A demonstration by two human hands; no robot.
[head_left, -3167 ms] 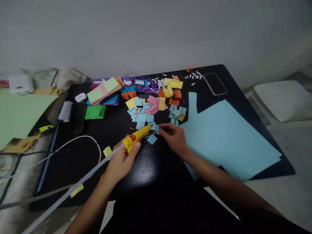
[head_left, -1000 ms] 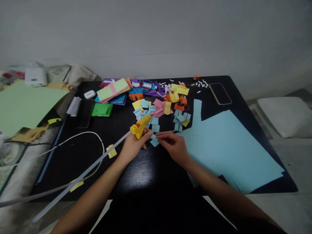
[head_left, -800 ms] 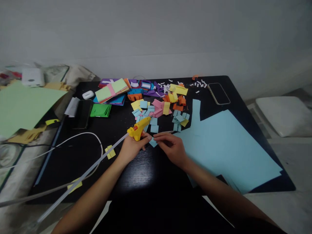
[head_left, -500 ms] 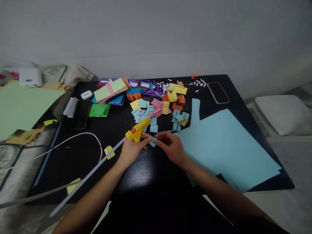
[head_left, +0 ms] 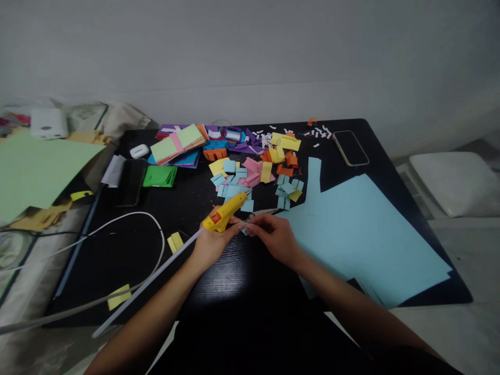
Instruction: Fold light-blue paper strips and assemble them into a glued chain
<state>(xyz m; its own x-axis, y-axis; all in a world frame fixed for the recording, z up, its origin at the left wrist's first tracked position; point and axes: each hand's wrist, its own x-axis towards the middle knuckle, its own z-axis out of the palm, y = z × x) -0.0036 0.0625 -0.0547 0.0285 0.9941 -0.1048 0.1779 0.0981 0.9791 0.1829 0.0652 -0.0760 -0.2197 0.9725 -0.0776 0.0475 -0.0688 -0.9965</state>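
A yellow glue gun (head_left: 225, 212) with a long glue stick (head_left: 156, 272) out of its back rests in my left hand (head_left: 213, 242), its nozzle pointing up and right. The thumb and a finger of that same hand also pinch a small light-blue paper piece (head_left: 245, 230). My right hand (head_left: 275, 235) is closed, its thumb and fingertips on the paper's right side. Fingers hide most of this piece. Just beyond the hands lie small folded light-blue papers (head_left: 247, 205) and scissors (head_left: 267, 212), partly hidden.
Large light-blue sheets (head_left: 363, 234) cover the right of the black table. Folded pink papers (head_left: 253, 172), a paper stack (head_left: 177, 145) and white scraps (head_left: 320, 132) lie farther back. Phones stand at left (head_left: 132, 182) and right (head_left: 350, 148). A white cable (head_left: 156, 221) loops at left.
The glue gun has tilted and shifted slightly right, its nozzle now farther over the folded papers. The light-blue piece has turned between my fingertips and shows less.
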